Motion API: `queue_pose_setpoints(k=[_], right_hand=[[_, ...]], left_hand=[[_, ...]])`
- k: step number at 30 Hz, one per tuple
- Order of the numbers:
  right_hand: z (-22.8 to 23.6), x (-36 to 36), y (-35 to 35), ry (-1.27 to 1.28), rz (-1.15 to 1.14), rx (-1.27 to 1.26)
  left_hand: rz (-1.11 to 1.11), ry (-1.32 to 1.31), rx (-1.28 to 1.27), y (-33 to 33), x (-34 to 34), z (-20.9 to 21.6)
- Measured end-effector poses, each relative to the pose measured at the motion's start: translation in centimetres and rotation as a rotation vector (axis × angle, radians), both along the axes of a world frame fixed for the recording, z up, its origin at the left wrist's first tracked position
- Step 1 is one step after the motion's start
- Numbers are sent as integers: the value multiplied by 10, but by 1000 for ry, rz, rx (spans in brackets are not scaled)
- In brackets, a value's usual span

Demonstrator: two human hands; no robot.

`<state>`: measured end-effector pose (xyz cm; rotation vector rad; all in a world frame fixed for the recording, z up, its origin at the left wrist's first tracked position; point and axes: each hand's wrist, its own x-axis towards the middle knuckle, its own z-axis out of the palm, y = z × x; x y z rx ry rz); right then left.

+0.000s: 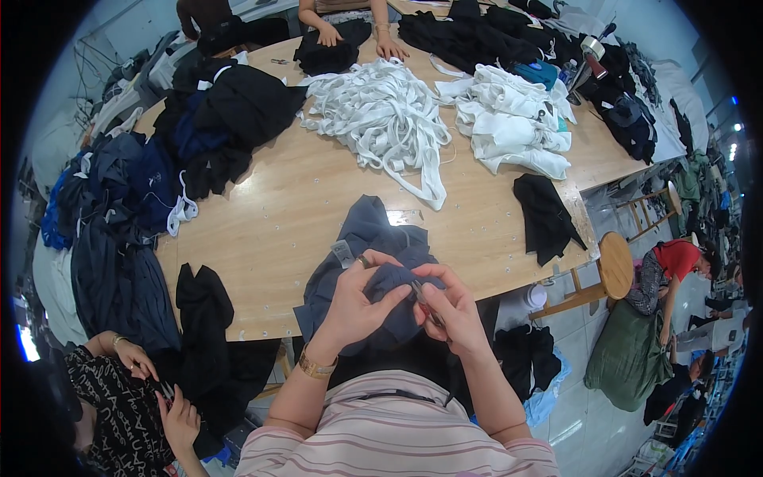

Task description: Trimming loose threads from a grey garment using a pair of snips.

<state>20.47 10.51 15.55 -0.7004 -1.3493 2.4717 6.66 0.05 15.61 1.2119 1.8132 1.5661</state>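
A dark blue-grey garment (362, 230) lies bunched over the table's near edge, with a small pale label (342, 254) sticking out on its left side. My left hand (354, 306) is closed on a fold of this cloth, its thumb pressed toward the middle. In my right hand (455, 312) is a pair of thread snips (419, 291), small and metal with some red on the handle. Their tips touch or nearly touch the fold beside my left thumb. The cloth under both hands is partly hidden by the fingers.
A heap of white straps (381, 111) and folded white garments (509, 119) cover the table's far middle. Dark clothes (230, 111) are piled at left, and a black piece (544, 215) lies right. Co-workers sit across the table and at lower left. A wooden stool (613, 266) stands right.
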Motion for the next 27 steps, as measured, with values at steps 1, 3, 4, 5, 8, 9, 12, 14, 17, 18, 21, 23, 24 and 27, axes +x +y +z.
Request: queue_pose_setpoints(k=[1, 3, 4, 5, 8, 9, 12, 14, 17, 18, 21, 23, 24, 27], right_hand=[[0, 0, 0, 0, 0, 0], [-1, 0, -1, 4, -17, 3], [-2, 1, -1, 4, -17, 4], [-4, 1, -1, 16, -25, 21], [-6, 2, -3, 36, -37, 60], [-6, 1, -3, 43, -43, 82], [-6, 2, -3, 47, -46, 94], [-5, 2, -2, 41, -39, 87], [-2, 2, -1, 26, -22, 55], [-1, 2, -1, 18, -12, 31], [0, 3, 0, 19, -6, -1], [1, 3, 1, 13, 0, -5], [1, 3, 1, 6, 6, -10], [3, 2, 1, -7, 5, -31]], left_hand=[[0, 0, 0, 0, 0, 0], [-10, -39, 16, 1, 0, -1], [-10, -39, 17, 1, 0, -1], [-21, -53, 16, 1, 0, -2], [-37, -93, 20, 1, 0, -4], [-43, -120, 24, 1, 0, -4], [-49, -152, 22, 1, 0, -5], [-45, -151, 25, 1, 0, -5], [-34, -132, 27, 1, 1, -4], [-26, -112, 26, 1, 1, -4], [-22, -84, 26, 1, 1, -3], [-20, -71, 25, 1, 1, -2], [-18, -57, 24, 1, 1, -1], [-14, -64, 20, 1, 1, -1]])
